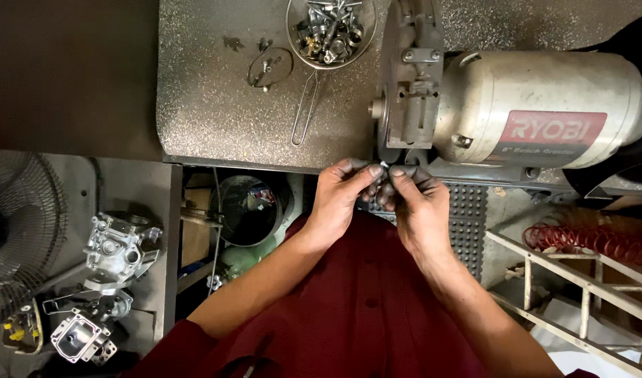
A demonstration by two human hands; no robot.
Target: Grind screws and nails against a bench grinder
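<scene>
My left hand (338,199) and my right hand (419,206) meet fingertip to fingertip, both pinched narrow around a tiny shiny metal piece (384,165), too small to tell what kind. It sits right at the lower edge of the grey wheel guard of the cream-coloured bench grinder (538,105) on the speckled grey metal worktop (209,98). Well beyond my fingers, a round wire strainer of mixed bolts and nuts (331,31) rests on that same top

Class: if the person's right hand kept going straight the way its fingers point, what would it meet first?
Probably the bench grinder: the right hand points up at its wheel housing, just beyond the fingertips; depth is unclear.
</scene>
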